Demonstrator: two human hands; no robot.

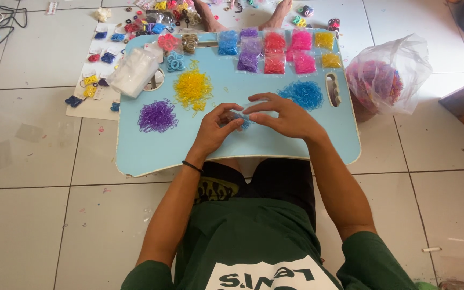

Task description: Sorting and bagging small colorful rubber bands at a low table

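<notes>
Both my hands meet over the middle of a light blue lap table (151, 153). My left hand (217, 128) and my right hand (285, 115) pinch a small bunch of blue rubber bands (243, 121) between their fingertips. On the table lie a purple pile of bands (158, 116), a yellow pile (193, 88) and a blue pile (303, 94). The blue pile is just beyond my right hand. A black band circles my left wrist.
Small packets of bands in blue, purple, red, pink and yellow (275, 51) line the table's far edge. A white plastic bag (132, 72) sits at its left corner. A clear bag of mixed bands (385, 78) stands on the tiled floor at right. More packets lie on paper (95, 70) at left.
</notes>
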